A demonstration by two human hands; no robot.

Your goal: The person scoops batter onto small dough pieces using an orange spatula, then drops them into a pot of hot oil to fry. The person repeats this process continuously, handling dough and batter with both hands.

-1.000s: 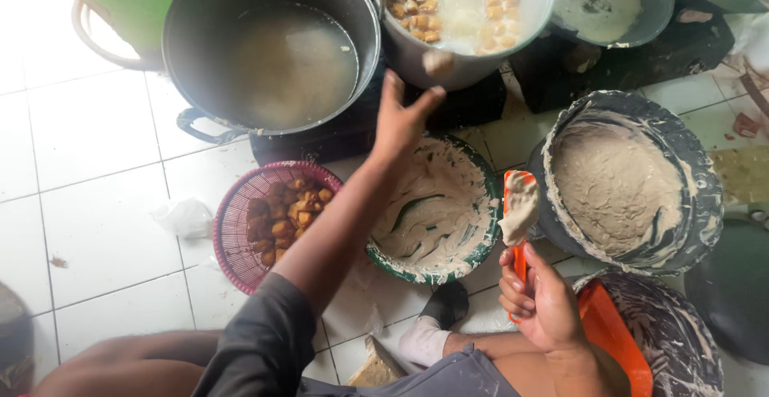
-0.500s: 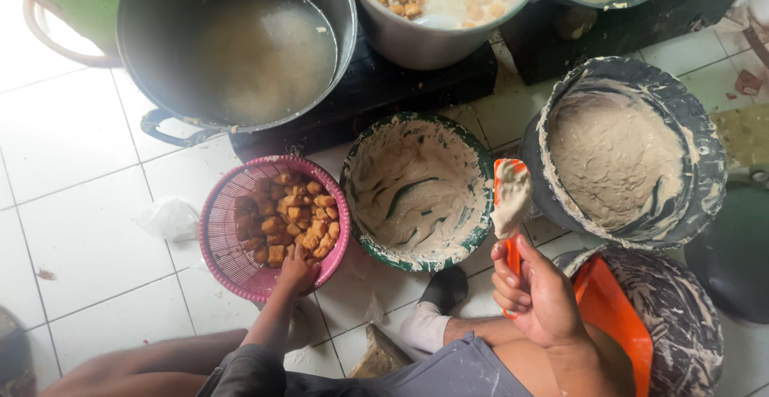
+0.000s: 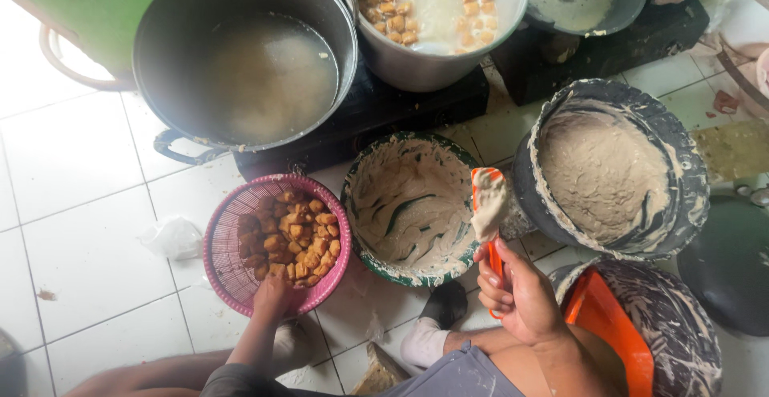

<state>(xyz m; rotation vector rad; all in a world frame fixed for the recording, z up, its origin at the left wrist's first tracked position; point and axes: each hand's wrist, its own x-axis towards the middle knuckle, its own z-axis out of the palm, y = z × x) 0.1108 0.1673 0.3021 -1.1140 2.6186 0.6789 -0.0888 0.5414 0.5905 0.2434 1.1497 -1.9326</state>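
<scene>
My left hand (image 3: 275,296) reaches into the near side of a pink plastic basket (image 3: 220,265) and closes on the brown fried tofu pieces (image 3: 290,235) heaped in it. My right hand (image 3: 519,294) grips an orange spatula (image 3: 489,205) held upright, its blade coated with pale batter. The spatula's blade hangs over the right rim of a green bowl (image 3: 410,209) smeared with batter. To the right stands a dark bucket (image 3: 610,171) nearly full of the same beige paste.
A large steel pot (image 3: 244,64) of cloudy liquid and a second pot (image 3: 432,12) with floating tofu pieces sit on a black stove (image 3: 364,120). A batter-smeared orange container (image 3: 641,341) sits by my right knee. White tiled floor lies at the left, with a crumpled plastic bag (image 3: 170,238).
My left hand came back from the far pot to the pink basket and now rests in the tofu pieces. The right hand with the spatula has hardly moved.
</scene>
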